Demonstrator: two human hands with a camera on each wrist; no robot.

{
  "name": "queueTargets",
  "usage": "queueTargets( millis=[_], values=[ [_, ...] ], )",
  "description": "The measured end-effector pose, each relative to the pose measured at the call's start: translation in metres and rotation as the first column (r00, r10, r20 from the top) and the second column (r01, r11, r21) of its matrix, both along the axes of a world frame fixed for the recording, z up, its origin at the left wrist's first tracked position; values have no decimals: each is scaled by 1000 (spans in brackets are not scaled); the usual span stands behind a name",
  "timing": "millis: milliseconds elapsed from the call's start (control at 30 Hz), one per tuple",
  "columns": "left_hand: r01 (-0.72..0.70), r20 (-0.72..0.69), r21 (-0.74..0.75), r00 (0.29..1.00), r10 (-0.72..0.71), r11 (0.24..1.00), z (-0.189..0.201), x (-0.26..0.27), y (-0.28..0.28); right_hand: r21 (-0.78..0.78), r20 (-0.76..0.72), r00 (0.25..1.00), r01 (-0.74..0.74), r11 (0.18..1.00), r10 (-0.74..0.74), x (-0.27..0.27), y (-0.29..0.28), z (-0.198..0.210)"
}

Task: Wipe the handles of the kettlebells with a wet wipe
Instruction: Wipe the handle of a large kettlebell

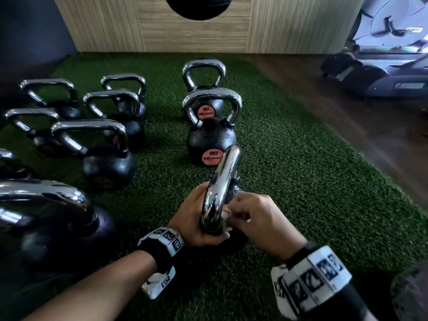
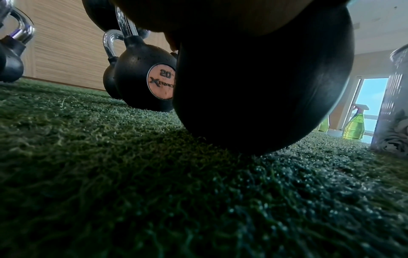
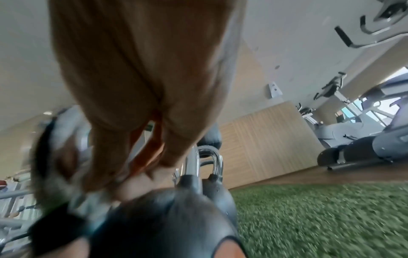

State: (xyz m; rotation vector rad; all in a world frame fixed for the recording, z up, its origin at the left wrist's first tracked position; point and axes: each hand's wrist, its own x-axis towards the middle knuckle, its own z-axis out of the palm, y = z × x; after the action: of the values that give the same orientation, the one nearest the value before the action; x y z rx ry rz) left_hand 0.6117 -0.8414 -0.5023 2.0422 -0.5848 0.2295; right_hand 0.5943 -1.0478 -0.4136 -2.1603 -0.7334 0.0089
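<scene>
Item in hand: one kettlebell (image 1: 228, 200), standing on the green turf (image 1: 301, 193) directly under my two hands, its chrome handle (image 1: 222, 181) arching up and away from the grip.

Grip, left: my left hand (image 1: 196, 218) is curled around the near leg of the handle where it meets the black body, holding the bell steady.

Grip, right: my right hand (image 1: 257, 218) pinches the white wet wipe (image 1: 225, 216) against the inner side of that same leg, just beside the left fingers.

Method, as I judge it: I keep the left hold firm so the bell does not rock, wrap the wipe fully round the chrome, and draw it up from the grip over the crown and down the far leg. The patch under my left palm needs its own pass, so that hand must shift. Chrome is slick when wet; I use a snug pinch and a slow stroke.

Count:
- Kettlebells in the head view: ten. One in hand; two beyond the grip in a line, both marked 20 and beaded with droplets; seven to the left of the grip, one large and nearest.
- Wet wipes: one.
- Spray bottles (image 2: 354, 124): two, it seems, green, off the turf to the right of the grip, the second half hidden.
- Mesh bin (image 2: 395, 104): one, near the bottles.
- Dark ball (image 1: 196, 6): one, at the top edge.
</scene>
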Motion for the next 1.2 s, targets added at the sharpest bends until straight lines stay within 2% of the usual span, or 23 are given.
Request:
queueTargets(
  millis=[67, 200, 333, 400, 467, 533, 567, 667, 733, 767, 867, 967, 1000, 1067, 1133, 1200],
  values=[
    [6, 75, 18, 997, -7, 1000, 0, 1, -1, -50, -48, 994, -100, 994, 98, 15, 2, 9],
    [-45, 166, 33, 985, 39, 998, 8, -1, -3, 1, -180, 949, -263, 965, 259, 30, 2, 16],
    [-34, 140, 7, 990, 32, 999, 15, -4, -4, -6, -284, 911, -314, 949, 300, 42, 4, 15],
    [-34, 127, -2, 991, 34, 999, 15, -5, -4, 60, -332, 882, -335, 940, 335, 45, 6, 13],
    [-31, 138, 11, 990, 30, 999, 17, -7, -4, 214, -374, 835, -345, 914, 403, 45, 5, 8],
    [-29, 152, 13, 988, 26, 999, 19, -8, -4, 428, -450, 764, -270, 862, 463, 42, 4, 1],
    [-30, 160, 10, 987, 28, 999, 19, -8, -5, 543, -492, 720, -184, 819, 488, 39, 5, -2],
    [-36, 147, -10, 989, 37, 999, 14, -5, -2, 790, -543, 621, 149, 595, 565, 31, 17, -16],
    [-31, 127, -7, 991, 32, 999, 11, -3, 0, 845, -522, 622, 281, 456, 584, 27, 25, -24],
    [-28, 127, -2, 992, 28, 1000, 9, -3, 1, 854, -514, 626, 306, 421, 586, 25, 29, -26],
    [-30, 137, -4, 990, 31, 1000, 7, -2, 1, 865, -493, 676, 309, 396, 548, 23, 33, -25],
    [-23, 140, -16, 990, 25, 1000, 6, 0, 1, 893, -438, 784, 325, 311, 440, 33, 35, -20],
    [-19, 140, -22, 990, 22, 1000, 6, 0, 0, 894, -422, 824, 310, 323, 378, 37, 35, -18],
    [-16, 132, -30, 991, 20, 999, 6, 0, 0, 875, -388, 887, 270, 401, 250, 43, 38, -15],
    [-18, 127, -26, 992, 21, 999, 6, 1, 1, 824, -336, 936, 239, 514, 103, 44, 40, -15],
    [-18, 105, -13, 994, 20, 1000, 3, 0, 1, 713, -265, 958, 274, 645, -115, 45, 40, -15]
  ],
)
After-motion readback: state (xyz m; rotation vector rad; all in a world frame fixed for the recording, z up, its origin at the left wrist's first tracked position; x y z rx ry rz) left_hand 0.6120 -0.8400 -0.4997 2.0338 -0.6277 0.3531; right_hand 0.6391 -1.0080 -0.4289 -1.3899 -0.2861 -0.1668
